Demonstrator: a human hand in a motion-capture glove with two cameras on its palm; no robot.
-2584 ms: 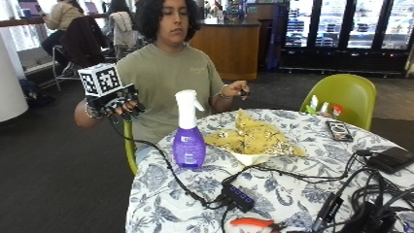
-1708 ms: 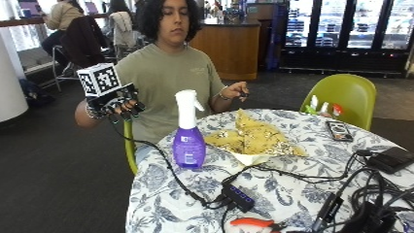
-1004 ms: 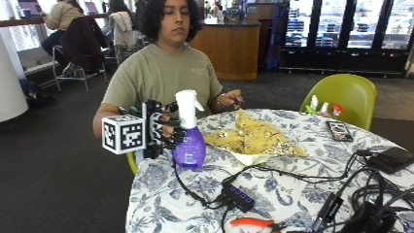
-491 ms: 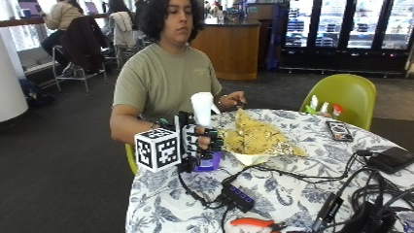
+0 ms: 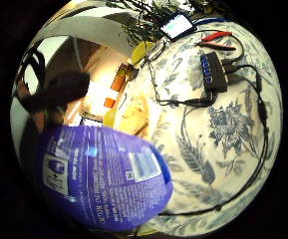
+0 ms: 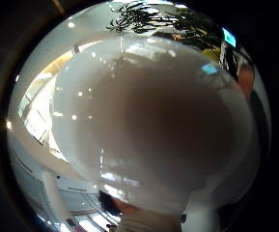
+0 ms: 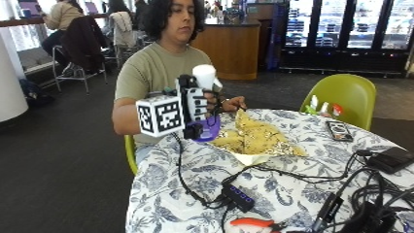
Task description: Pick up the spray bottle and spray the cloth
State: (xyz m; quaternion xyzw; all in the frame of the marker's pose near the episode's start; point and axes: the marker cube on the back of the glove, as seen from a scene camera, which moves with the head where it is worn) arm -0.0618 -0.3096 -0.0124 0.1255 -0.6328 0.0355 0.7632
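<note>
The black-gloved right hand (image 7: 197, 104) holds the purple plastic spray bottle with a white trigger head (image 7: 206, 80) lifted clear above the round table with a blue-and-white floral cover (image 7: 284, 194), the fingers (image 7: 211, 101) curled round the bottle's neck just under the white head. In the little-finger-side palm view the bottle's purple labelled body (image 5: 101, 179) fills the space close to the palm, with the patterned table cover (image 5: 223, 124) spread beneath it; in the thumb-side palm view the white head (image 6: 153, 121) takes up nearly the whole picture. At the near edge of the table lie red-handled pliers (image 7: 252, 223) and a small black hub with a row of ports (image 7: 238, 196), from which black cables (image 7: 310, 177) run across the cover. Just beyond the bottle lies the crumpled yellow cloth (image 7: 255, 138) in the middle of the table, and the person's bare left hand (image 7: 232, 103) rests at its far edge. Farther off on the table lie a dark phone (image 7: 338, 130) and a black box-shaped device (image 7: 390, 159). Behind the table stands a lime-green plastic chair (image 7: 343, 97).
</note>
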